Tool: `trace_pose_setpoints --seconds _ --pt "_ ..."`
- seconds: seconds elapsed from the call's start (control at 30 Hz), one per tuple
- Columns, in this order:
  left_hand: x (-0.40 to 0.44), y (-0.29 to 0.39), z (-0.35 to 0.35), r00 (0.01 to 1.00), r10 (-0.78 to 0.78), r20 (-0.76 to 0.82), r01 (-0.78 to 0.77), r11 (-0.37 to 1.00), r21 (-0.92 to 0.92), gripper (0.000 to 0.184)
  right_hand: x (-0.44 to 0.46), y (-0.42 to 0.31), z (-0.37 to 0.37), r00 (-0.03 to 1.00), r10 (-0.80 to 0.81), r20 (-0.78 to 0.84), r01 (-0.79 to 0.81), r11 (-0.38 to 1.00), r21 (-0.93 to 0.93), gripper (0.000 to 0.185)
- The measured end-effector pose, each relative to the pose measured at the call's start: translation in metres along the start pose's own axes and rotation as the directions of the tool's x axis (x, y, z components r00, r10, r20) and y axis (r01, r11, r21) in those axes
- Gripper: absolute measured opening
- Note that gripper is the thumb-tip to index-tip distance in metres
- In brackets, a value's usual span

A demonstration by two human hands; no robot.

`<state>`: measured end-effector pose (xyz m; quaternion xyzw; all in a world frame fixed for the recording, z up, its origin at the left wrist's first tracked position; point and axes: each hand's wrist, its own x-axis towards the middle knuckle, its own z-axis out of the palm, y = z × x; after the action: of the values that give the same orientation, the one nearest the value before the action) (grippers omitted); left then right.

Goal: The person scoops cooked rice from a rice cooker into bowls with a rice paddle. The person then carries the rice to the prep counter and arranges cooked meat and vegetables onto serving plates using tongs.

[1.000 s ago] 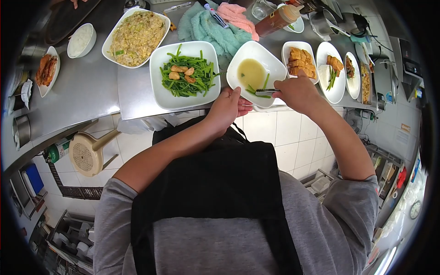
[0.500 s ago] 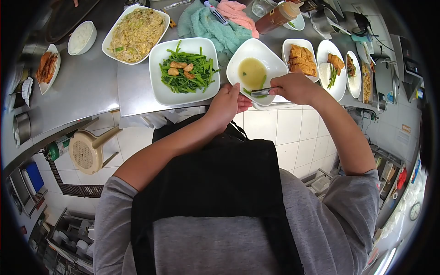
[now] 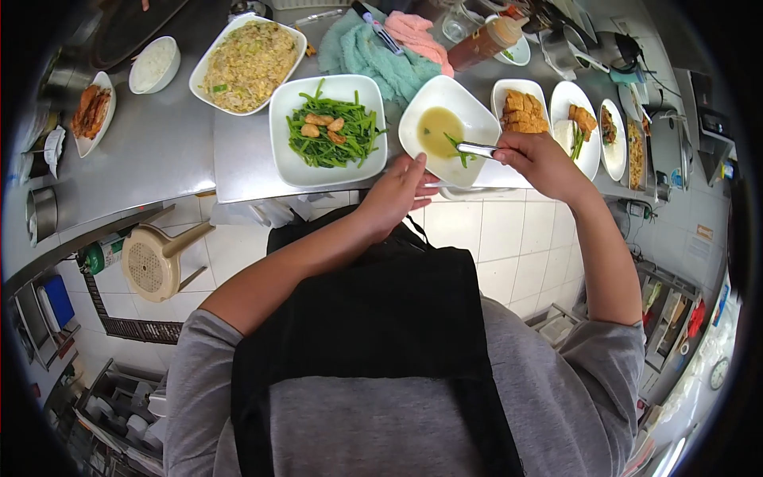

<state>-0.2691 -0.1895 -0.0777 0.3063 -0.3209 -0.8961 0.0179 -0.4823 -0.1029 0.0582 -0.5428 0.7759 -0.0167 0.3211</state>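
Observation:
My left hand [image 3: 397,193] grips the near left edge of a white square bowl [image 3: 480,126], with the thumb by the rim and the other fingers lower down, partly hidden. A pool of pale, yellowish broth [image 3: 439,132] lies in the bowl. My right hand [image 3: 542,163] is closed around slim metal tongs [image 3: 477,149], which reach over the bowl's right side. A few green strands [image 3: 463,158] are at their tips. Just left of the bowl, cooked greens [image 3: 334,131] topped with garlic cloves fill a white square dish [image 3: 280,143].
Fried rice [image 3: 248,65], a rice bowl [image 3: 153,65] and a reddish dish [image 3: 91,113] stand to the left. Fried golden pieces [image 3: 524,113] and several plates line the right. Behind are a teal towel [image 3: 362,56] and a sauce bottle [image 3: 486,44]. A stool [image 3: 151,262] stands below.
My right hand has moved a little right, and the tongs have shifted from the bowl's near edge further over its right side. My left hand stays at the bowl. The view has shifted slightly.

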Motion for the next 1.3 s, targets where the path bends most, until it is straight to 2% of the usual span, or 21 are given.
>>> trace_pose_setpoints --seconds 0.07,0.13,0.2,0.23,0.27,0.33,0.47,0.6,0.67,0.73,0.8,0.87,0.9,0.93,0.97,1.0,1.07,1.13,1.2,1.27,1.3 --pt "-0.011 0.005 -0.005 0.997 -0.041 0.059 0.034 0.993 0.116 0.055 -0.002 -0.023 -0.010 0.998 -0.010 -0.062 0.016 0.996 0.092 0.027" --pt "-0.031 0.015 -0.018 0.996 -0.076 0.051 0.068 0.986 0.151 0.063 0.002 -0.049 -0.009 0.992 -0.061 -0.109 0.069 0.995 0.076 0.026" --pt "-0.051 0.023 -0.036 0.988 -0.067 0.138 0.025 0.957 0.291 0.064 0.012 -0.080 -0.003 0.949 -0.190 -0.251 0.177 0.982 -0.072 0.025" --pt "-0.062 0.025 -0.046 0.988 -0.053 0.146 0.006 0.952 0.305 0.060 0.020 -0.090 0.009 0.902 -0.279 -0.331 0.192 0.943 -0.273 0.026" --pt "-0.071 0.026 -0.057 0.989 -0.042 0.141 -0.004 0.951 0.310 0.060 0.029 -0.103 0.023 0.854 -0.333 -0.400 0.162 0.901 -0.403 0.029" --pt "-0.084 0.027 -0.080 0.976 -0.087 0.202 -0.008 0.904 0.428 0.055 0.050 -0.122 0.050 0.890 -0.293 -0.350 -0.012 0.752 -0.659 0.029" --pt "-0.112 0.029 -0.106 0.990 -0.035 0.136 -0.021 0.921 0.389 0.049 0.045 -0.147 0.059 0.847 -0.305 -0.434 -0.047 0.772 -0.634 0.030" --pt "-0.121 0.029 -0.120 0.996 0.004 0.092 -0.036 0.937 0.347 0.045 0.037 -0.150 0.066 0.838 -0.188 -0.512 -0.161 0.811 -0.562 0.029" --pt "-0.121 0.029 -0.123 0.994 -0.011 0.105 -0.028 0.929 0.368 0.044 0.045 -0.141 0.083 0.656 -0.320 -0.684 -0.041 0.889 -0.456 0.029" --pt "-0.113 0.028 -0.119 0.990 -0.028 0.138 -0.030 0.915 0.403 0.043 0.050 -0.130 0.102 0.834 -0.128 -0.537 -0.113 0.913 -0.393 0.032" --pt "-0.101 0.023 -0.112 0.980 -0.049 0.192 -0.045 0.890 0.454 0.042 0.039 -0.114 0.095 0.882 0.037 -0.470 0.010 0.995 0.098 0.033" --pt "-0.085 0.017 -0.095 0.973 -0.072 0.217 -0.043 0.875 0.482 0.042 0.022 -0.081 0.076 0.896 0.190 -0.402 0.059 0.845 0.531 0.037" --pt "-0.077 0.016 -0.083 0.977 -0.088 0.193 -0.012 0.885 0.466 0.043 0.012 -0.056 0.057 0.901 0.306 -0.308 -0.008 0.721 0.693 0.043" --pt "-0.067 0.015 -0.072 0.981 -0.100 0.166 0.016 0.894 0.447 0.044 0.003 -0.029 0.032 0.873 0.352 -0.336 -0.007 0.699 0.715 0.048" --pt "-0.055 0.010 -0.065 0.981 -0.068 0.181 -0.023 0.888 0.459 0.049 0.000 0.010 0.014 0.786 0.468 -0.404 -0.063 0.710 0.701 0.049" --pt "-0.046 0.008 -0.055 0.983 -0.048 0.179 -0.042 0.885 0.464 0.049 0.003 0.053 -0.005 0.706 0.532 -0.467 -0.018 0.673 0.739 0.047" --pt "-0.028 0.001 -0.035 0.991 -0.016 0.131 -0.043 0.900 0.434 0.054 0.012 0.137 -0.058 0.586 0.586 -0.559 -0.181 0.767 0.615 0.053" --pt "-0.012 -0.002 -0.015 0.997 0.028 0.067 -0.054 0.910 0.412 0.053 0.052 0.302 -0.099 0.646 0.367 -0.669 -0.346 0.922 0.172 0.052" --pt "0.002 -0.011 0.003 0.993 0.073 -0.089 -0.043 0.950 0.308 0.047 0.092 0.373 -0.145 0.734 0.261 -0.627 -0.535 0.791 -0.296 0.046" --pt "0.010 -0.017 0.023 0.962 0.144 -0.233 -0.084 0.964 0.251 0.045 0.118 0.381 -0.176 0.766 0.359 -0.534 -0.617 0.644 -0.452 0.039" --pt "0.012 -0.017 0.032 0.951 0.183 -0.249 -0.117 0.959 0.258 0.048 0.124 0.355 -0.187 0.751 0.403 -0.523 -0.647 0.607 -0.462 0.038"
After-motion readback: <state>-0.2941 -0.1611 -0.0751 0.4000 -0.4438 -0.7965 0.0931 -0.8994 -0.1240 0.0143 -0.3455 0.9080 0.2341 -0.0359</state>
